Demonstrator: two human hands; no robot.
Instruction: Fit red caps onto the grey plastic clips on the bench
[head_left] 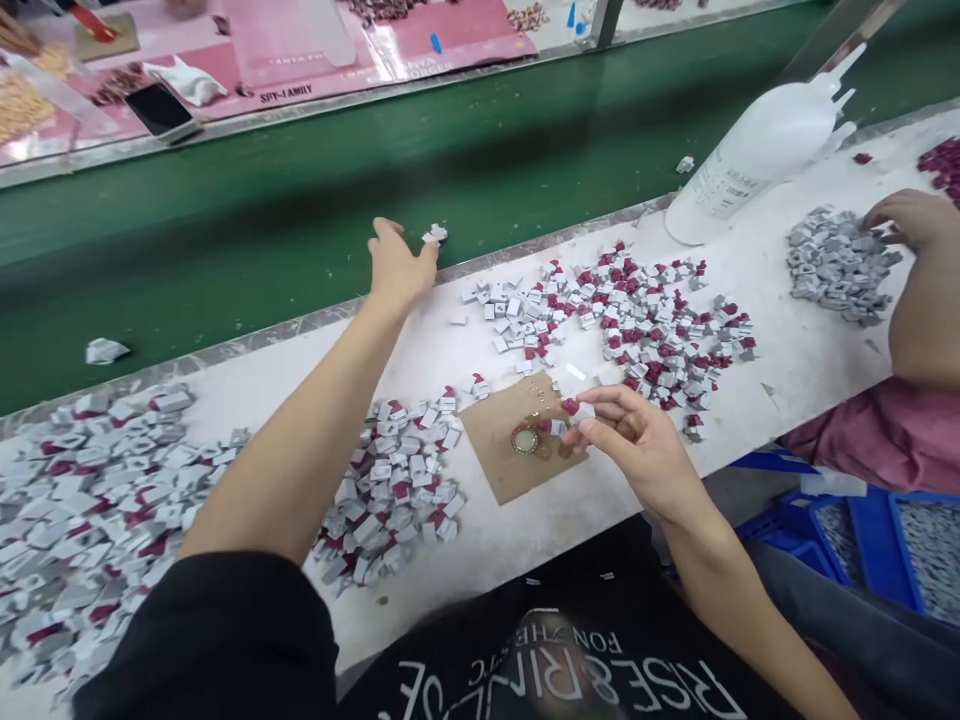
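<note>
My right hand (637, 435) pinches a small grey-and-maroon plastic piece (579, 408) above a square of brown cardboard (499, 465). On the cardboard lies a round cap (524, 438) with something pale inside, and another grey-and-maroon piece (553, 427) is close to my fingertips. My left hand (403, 268) reaches over the edge of the green belt (300, 200) with its fingers apart. Just beyond the thumb is a small whitish piece (436, 234). Heaps of grey-and-maroon pieces lie left (397, 480) and right (660, 330) of the cardboard.
A large pile of similar pieces (90, 500) covers the table's left. A white bottle with nozzles (750, 160) leans near the belt. At right, another person's hand (919, 220) touches a pile of grey pieces (844, 265). Blue bins (885, 545) stand below. A phone (161, 110) lies across the belt.
</note>
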